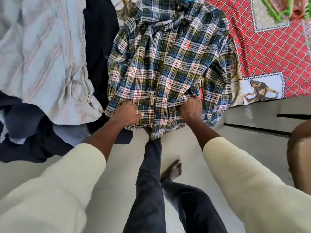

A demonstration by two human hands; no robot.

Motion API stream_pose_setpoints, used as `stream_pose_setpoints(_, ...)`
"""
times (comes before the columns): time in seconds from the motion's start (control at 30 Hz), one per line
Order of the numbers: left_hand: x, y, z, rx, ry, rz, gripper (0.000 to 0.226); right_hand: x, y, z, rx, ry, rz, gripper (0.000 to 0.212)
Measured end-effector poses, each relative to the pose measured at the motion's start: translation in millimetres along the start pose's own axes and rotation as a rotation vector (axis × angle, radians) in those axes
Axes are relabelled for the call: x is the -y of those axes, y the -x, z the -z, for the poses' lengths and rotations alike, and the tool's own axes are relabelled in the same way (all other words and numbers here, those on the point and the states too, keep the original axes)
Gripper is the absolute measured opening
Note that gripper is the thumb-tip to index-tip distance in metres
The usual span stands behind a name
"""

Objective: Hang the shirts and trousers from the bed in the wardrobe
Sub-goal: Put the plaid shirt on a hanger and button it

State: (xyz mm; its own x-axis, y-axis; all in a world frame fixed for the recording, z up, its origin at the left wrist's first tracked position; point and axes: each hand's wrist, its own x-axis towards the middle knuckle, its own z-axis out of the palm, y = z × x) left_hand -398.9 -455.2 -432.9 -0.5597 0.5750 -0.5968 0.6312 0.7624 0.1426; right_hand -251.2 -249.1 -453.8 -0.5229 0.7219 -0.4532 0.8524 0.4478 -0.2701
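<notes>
A blue, green and white plaid shirt lies spread on the bed, with a blue hanger at its collar. My left hand grips the shirt's lower hem on the left, thumb on top of the cloth. My right hand clutches the hem on the right, fingers buried in a bunched fold. A pale striped shirt lies to the left, beside a dark navy garment.
A red patterned bedspread covers the bed at the right. More dark clothes hang over the bed's edge at the left. My legs and a bare foot stand on the pale floor. White drawer fronts sit at the right.
</notes>
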Motion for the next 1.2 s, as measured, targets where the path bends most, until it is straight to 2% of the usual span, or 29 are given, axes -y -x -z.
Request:
stream_pose_setpoints(0.1,-31,-2,1,-0.172,0.133,0.032,0.033,-13,-5,12,-0.007,-0.015,-0.247,0.052)
stream_pose_setpoints(0.13,-44,-7,0,-0.195,0.182,0.057,0.034,-14,-5,15,-0.036,-0.035,-0.271,0.056)
stream_pose_setpoints(0.17,-55,-12,-1,-0.191,0.223,0.103,0.038,-13,-4,16,-0.083,-0.043,-0.211,0.055)
stream_pose_setpoints(0.23,-65,-23,-7,-0.140,0.254,0.188,0.041,-2,5,14,-0.120,0.006,0.101,0.047)
stream_pose_setpoints(0.3,-65,-27,-14,-0.116,0.211,0.202,0.029,9,15,7,0.066,0.058,0.349,0.059)
stream_pose_setpoints(0.33,-62,-27,-17,-0.106,0.174,0.202,0.029,9,18,2,0.194,0.104,0.370,0.066)
stream_pose_setpoints(0.4,-55,-20,-25,-0.082,0.121,0.194,0.041,1,18,-5,0.324,0.231,0.383,0.067)
stream_pose_setpoints(0.53,-41,-5,-31,-0.045,0.071,0.160,0.069,-7,12,-2,0.301,0.217,0.324,0.057)
stream_pose_setpoints(0.6,-46,-8,-25,-0.006,0.096,0.210,0.079,-9,1,6,0.241,0.318,0.385,0.047)
stream_pose_setpoints(0.67,-56,-16,-21,0.008,0.104,0.261,0.071,-19,-17,14,0.221,0.350,0.327,0.043)
stream_pose_setpoints(0.73,-62,-24,-21,-0.007,0.058,0.253,0.048,-34,-39,16,0.252,0.330,0.176,0.048)
stream_pose_setpoints(0.8,-55,-25,-24,-0.063,0.105,0.173,0.023,-47,-63,12,0.277,0.229,-0.002,0.057)
stream_pose_setpoints(0.87,-42,-17,-26,-0.095,0.270,0.081,0.004,-41,-71,19,0.306,0.138,-0.089,0.058)
stream_pose_setpoints(0.93,-32,0,-30,-0.074,0.305,-0.001,0.011,-23,-58,31,0.302,0.121,-0.103,0.053)
stream_pose_setpoints(0.97,-28,8,-32,-0.066,0.258,-0.014,0.010,-13,-49,33,0.238,0.136,-0.100,0.047)
stream_pose_setpoints(1.03,-22,18,-34,-0.064,0.157,0.024,0.006,12,-29,31,0.012,0.180,0.048,0.041)
stream_pose_setpoints(1.07,-23,19,-35,-0.055,0.146,0.062,0.013,23,-20,24,-0.048,0.156,0.190,0.047)
stream_pose_setpoints(1.13,-31,18,-32,-0.043,0.186,0.101,0.025,37,-8,8,0.041,0.100,0.427,0.065)
stream_pose_setpoints(1.2,-42,16,-30,-0.026,0.131,0.124,0.049,35,-7,-11,0.216,0.156,0.450,0.077)
